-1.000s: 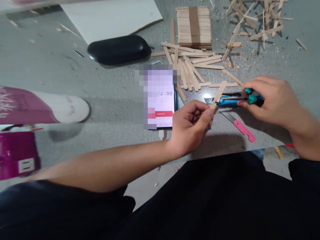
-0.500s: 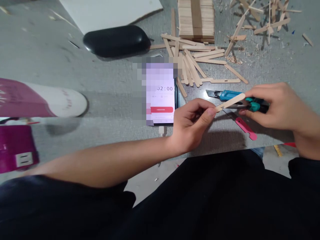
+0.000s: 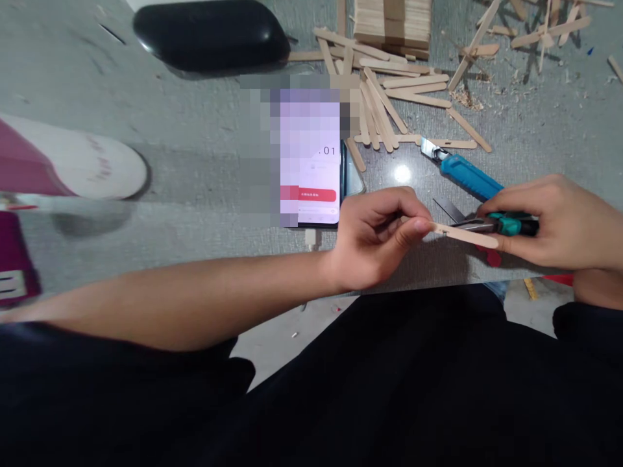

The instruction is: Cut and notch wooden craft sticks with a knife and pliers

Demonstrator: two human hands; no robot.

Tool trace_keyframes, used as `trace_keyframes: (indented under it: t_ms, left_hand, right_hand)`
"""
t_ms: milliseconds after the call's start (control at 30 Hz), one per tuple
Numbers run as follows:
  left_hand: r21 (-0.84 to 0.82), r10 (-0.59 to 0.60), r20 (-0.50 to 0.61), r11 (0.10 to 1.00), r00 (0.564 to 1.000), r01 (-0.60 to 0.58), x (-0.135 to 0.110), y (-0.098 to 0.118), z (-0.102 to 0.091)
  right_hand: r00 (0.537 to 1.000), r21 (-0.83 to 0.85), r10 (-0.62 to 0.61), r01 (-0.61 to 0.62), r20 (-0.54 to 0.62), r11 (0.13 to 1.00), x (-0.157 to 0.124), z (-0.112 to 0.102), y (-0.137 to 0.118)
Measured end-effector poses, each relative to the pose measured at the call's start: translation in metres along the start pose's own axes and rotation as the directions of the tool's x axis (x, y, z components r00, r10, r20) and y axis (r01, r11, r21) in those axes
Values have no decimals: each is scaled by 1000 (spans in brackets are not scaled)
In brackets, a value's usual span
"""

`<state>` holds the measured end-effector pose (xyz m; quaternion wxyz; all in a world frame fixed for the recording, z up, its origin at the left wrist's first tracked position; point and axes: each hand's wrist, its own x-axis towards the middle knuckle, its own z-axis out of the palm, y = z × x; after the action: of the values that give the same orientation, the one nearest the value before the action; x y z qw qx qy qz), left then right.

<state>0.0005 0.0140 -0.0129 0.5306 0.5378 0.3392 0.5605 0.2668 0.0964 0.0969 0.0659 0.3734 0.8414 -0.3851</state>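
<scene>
My left hand (image 3: 377, 237) pinches one end of a flat wooden craft stick (image 3: 464, 235), which lies almost level and points right. My right hand (image 3: 564, 224) is closed around teal-handled pliers (image 3: 506, 224), whose metal jaws meet the stick near its far end. Both hands hover just above the near edge of the grey table (image 3: 195, 162). A blue utility knife (image 3: 462, 172) lies on the table just behind the hands, blade out to the left.
A phone (image 3: 311, 162) with a lit screen lies left of my left hand. Loose craft sticks (image 3: 384, 110) and a bundled stack (image 3: 392, 19) sit behind it, with a black case (image 3: 209, 32) at the back and a pink-and-white container (image 3: 68, 162) lying at the left. A pink-handled blade (image 3: 489, 256) lies under the stick.
The stick has swung from pointing up-right to nearly level, and both hands have dropped toward the table's near edge. The pliers now meet the stick's far end.
</scene>
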Motion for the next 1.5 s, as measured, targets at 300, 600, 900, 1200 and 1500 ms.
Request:
trace_keyframes:
  t_ms: [300,600,900,1200,1500]
  left_hand:
    - [5,-70,8,998,998,70,-1,2,1]
    - [6,-108,-11,994,994,108,-2,8,1]
    - [15,-89,1,996,996,89,-3,7,-1]
    - [56,12,-35,998,999,-10,-4,4,-1]
    - [-112,-89,-51,990,995,83,7,2,6]
  right_hand:
    - [994,12,79,-80,71,997,-4,1,-9]
    - [990,14,131,-132,59,991,-4,6,-11]
    - [994,-52,113,-113,1,992,-3,6,-9]
    - [988,-197,132,-146,-81,969,-2,13,-10]
    - [991,-162,68,-86,-114,983,0,16,-9]
